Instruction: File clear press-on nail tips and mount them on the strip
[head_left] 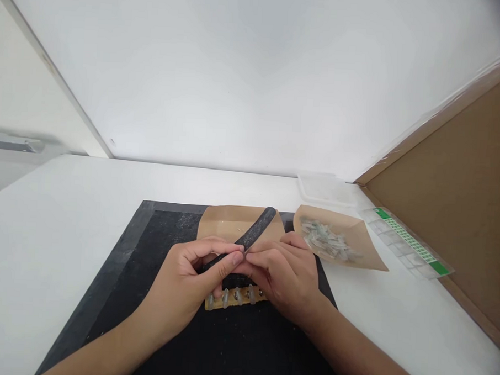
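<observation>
My left hand (192, 265) is closed around the lower part of a dark, speckled, slightly curved rod (257, 229), which slants up to the right. Its thumb and index fingertips meet near the rod's middle. Right beside them, my right hand (285, 269) has its fingertips pinched together, almost touching the left thumb; whatever is between them is too small or hidden to make out. Under both hands lies a tan strip (231, 299) with several clear, narrow pieces set across it and small round shiny spots. My right hand covers the strip's right end.
A black mat (116, 292) covers part of the white table (27, 244). Behind the rod is brown paper (219, 222). To the right, a brown paper tray (367, 253) holds many clear slivers (328, 240). Beyond are a clear plastic tray (326, 190), a green-labelled clear case (411, 241) and a cardboard panel (452, 191).
</observation>
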The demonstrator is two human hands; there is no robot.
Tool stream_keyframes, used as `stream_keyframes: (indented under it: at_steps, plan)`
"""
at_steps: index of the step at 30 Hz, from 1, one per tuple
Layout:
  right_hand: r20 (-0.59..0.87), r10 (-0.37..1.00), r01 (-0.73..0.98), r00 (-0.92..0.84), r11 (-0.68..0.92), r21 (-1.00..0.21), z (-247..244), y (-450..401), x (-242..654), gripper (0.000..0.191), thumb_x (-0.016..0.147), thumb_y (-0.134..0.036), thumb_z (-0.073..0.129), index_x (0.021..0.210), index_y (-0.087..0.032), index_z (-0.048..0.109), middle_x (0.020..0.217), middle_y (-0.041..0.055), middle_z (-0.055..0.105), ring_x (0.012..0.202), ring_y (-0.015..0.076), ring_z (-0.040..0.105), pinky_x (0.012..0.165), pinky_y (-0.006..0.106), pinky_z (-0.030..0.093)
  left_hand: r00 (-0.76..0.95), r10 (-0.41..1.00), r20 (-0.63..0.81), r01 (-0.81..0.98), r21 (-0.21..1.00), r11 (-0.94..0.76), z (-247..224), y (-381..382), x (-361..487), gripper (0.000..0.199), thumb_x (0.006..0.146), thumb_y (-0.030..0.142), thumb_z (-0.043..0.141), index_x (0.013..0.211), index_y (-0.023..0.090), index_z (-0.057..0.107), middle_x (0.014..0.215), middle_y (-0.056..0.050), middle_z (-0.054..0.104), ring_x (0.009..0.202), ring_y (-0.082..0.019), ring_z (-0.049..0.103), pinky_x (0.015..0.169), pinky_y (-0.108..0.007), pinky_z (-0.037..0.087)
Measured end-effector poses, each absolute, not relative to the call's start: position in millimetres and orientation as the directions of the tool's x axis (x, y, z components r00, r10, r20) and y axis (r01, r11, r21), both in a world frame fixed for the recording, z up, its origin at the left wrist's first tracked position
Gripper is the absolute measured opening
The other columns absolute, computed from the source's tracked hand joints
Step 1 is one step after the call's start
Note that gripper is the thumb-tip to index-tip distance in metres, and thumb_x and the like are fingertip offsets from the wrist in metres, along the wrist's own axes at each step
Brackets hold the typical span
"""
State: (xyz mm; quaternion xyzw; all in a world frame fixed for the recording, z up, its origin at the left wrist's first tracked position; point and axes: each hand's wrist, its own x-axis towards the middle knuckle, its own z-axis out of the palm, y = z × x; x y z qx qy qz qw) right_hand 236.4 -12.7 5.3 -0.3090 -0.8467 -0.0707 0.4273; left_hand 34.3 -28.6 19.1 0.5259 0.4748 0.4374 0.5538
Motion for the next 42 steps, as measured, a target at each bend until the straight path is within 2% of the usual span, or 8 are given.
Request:
stream_keyframes:
  at_steps: [4, 6, 9, 12, 21, 26, 35, 42]
  plan:
    - [0.785, 0.498, 0.591, -0.370, 0.777, -0.214, 2, -10, 234, 0.017, 0.096, -0.019, 0.076, 0.092, -0.019, 0.060, 0.080, -0.0038, 0.080, 0.064, 0.0107, 0.073, 0.070, 0.029, 0.039, 0.163, 0.984, -0.070, 0.020, 0.997, 0.068, 22, -30, 36, 0.020, 0.087, 0.039, 0.079, 0.095, 0.021, 0.085, 0.081, -0.003, 0.078, 0.043, -0.003, 0.051, 0.042, -0.014, 0.048]
    - [0.775, 0.533, 0.613, -0.341, 0.751, -0.246, 1, -11, 234, 0.015, 0.098, -0.024, 0.074, 0.103, -0.019, 0.061, 0.080, -0.0041, 0.081, 0.063, 0.0108, 0.072, 0.072, 0.028, 0.041, 0.171, 0.982, -0.078, 0.016, 0.997, 0.077, 23, -31, 36, 0.021, 0.088, 0.039, 0.078, 0.097, 0.021, 0.085, 0.083, -0.004, 0.078, 0.044, -0.004, 0.051, 0.041, -0.015, 0.049]
    - [0.732, 0.589, 0.633, -0.343, 0.721, -0.284, 1, -12, 234, 0.024, 0.101, -0.033, 0.072, 0.118, -0.020, 0.062, 0.078, -0.0053, 0.081, 0.063, 0.0108, 0.072, 0.072, 0.028, 0.042, 0.189, 0.979, -0.076, 0.023, 0.997, 0.073, 24, -31, 36, 0.022, 0.089, 0.039, 0.077, 0.098, 0.020, 0.084, 0.081, -0.004, 0.078, 0.046, -0.005, 0.051, 0.043, -0.016, 0.051]
    - [0.732, 0.582, 0.632, -0.356, 0.727, -0.270, 1, -13, 235, 0.027, 0.100, -0.040, 0.073, 0.117, -0.021, 0.064, 0.078, -0.0044, 0.081, 0.061, 0.0102, 0.071, 0.070, 0.029, 0.041, 0.216, 0.973, -0.075, 0.028, 0.997, 0.070, 23, -30, 35, 0.023, 0.091, 0.040, 0.076, 0.099, 0.020, 0.084, 0.084, -0.005, 0.078, 0.047, -0.005, 0.051, 0.044, -0.017, 0.052]
    - [0.742, 0.547, 0.583, -0.389, 0.769, -0.262, 9, -14, 235, 0.019, 0.097, -0.018, 0.077, 0.114, -0.020, 0.069, 0.091, -0.0029, 0.084, 0.069, 0.0092, 0.075, 0.065, 0.031, 0.036, 0.213, 0.976, -0.049, 0.039, 0.998, 0.041, 24, -31, 36, 0.021, 0.093, 0.038, 0.074, 0.103, 0.022, 0.084, 0.085, -0.003, 0.076, 0.051, -0.006, 0.051, 0.047, -0.016, 0.053]
    - [0.751, 0.548, 0.587, -0.368, 0.764, -0.270, 10, -14, 236, 0.013, 0.097, -0.020, 0.076, 0.108, -0.021, 0.069, 0.088, -0.0031, 0.084, 0.065, 0.0088, 0.074, 0.065, 0.031, 0.037, 0.222, 0.973, -0.059, 0.062, 0.997, 0.047, 21, -32, 34, 0.022, 0.093, 0.039, 0.074, 0.103, 0.022, 0.084, 0.085, -0.003, 0.076, 0.051, -0.006, 0.053, 0.047, -0.016, 0.051]
    - [0.738, 0.532, 0.596, -0.414, 0.772, -0.222, 11, -13, 239, 0.028, 0.096, -0.034, 0.079, 0.119, -0.021, 0.069, 0.086, -0.0029, 0.082, 0.067, 0.0105, 0.073, 0.065, 0.032, 0.037, 0.220, 0.975, -0.033, 0.064, 0.998, 0.020, 23, -30, 36, 0.019, 0.093, 0.039, 0.073, 0.097, 0.023, 0.083, 0.083, -0.002, 0.075, 0.051, -0.007, 0.055, 0.047, -0.017, 0.052]
    - [0.743, 0.446, 0.629, -0.499, 0.776, -0.043, 22, -8, 255, 0.031, 0.092, -0.035, 0.083, 0.118, -0.022, 0.072, 0.071, -0.0060, 0.075, 0.057, 0.0083, 0.064, 0.063, 0.031, 0.036, 0.222, 0.973, 0.057, 0.159, 0.983, -0.094, 16, -32, 34, 0.021, 0.100, 0.038, 0.065, 0.104, 0.023, 0.078, 0.093, -0.002, 0.074, 0.048, -0.005, 0.059, 0.053, -0.020, 0.054]
